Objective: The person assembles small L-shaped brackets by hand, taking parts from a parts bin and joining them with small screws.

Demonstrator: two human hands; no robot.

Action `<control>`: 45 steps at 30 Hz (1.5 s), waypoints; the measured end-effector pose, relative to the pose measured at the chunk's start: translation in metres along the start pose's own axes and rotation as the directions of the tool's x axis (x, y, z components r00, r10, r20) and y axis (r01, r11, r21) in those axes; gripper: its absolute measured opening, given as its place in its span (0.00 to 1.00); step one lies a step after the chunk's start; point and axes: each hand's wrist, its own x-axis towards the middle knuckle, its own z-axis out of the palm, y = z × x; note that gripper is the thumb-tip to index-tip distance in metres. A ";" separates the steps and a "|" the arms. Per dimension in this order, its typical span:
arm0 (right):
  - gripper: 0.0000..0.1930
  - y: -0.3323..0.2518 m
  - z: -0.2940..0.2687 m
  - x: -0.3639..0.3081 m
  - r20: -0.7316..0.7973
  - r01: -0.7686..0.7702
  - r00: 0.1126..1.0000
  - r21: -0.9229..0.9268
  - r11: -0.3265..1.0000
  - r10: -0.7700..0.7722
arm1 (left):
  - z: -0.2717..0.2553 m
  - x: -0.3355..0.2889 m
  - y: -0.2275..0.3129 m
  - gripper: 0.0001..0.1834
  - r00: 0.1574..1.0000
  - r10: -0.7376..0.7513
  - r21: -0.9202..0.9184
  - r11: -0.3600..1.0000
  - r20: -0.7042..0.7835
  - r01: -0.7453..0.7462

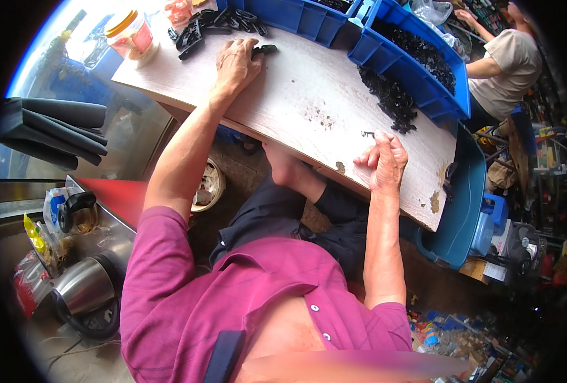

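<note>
At the far left of the table [283, 96], my left hand [235, 69] is closed around a black elongated plastic piece [266, 48], whose end sticks out past the fingers. Beside that hand lies a pile of similar black pieces [197, 32]. My right hand [385, 159] is over the table's right part, thumb and forefinger pinched together. A small thin black part [367, 134] juts from its fingertips. Farther back, a heap of small black parts [389, 99] spreads on the tabletop in front of a blue bin.
Blue bins [411, 64] of black parts line the back. A jar [129, 35] stands at the left corner. Right of the table is a teal tub [465, 191]; a kettle [89, 287] sits lower left. Another person [504, 70] is at the far right.
</note>
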 end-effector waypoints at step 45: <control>0.08 0.003 -0.009 -0.005 -0.068 0.117 0.992 0.220 0.968 -0.105 | -0.030 -0.098 0.201 0.14 0.795 0.122 -0.804 0.070 0.595 0.591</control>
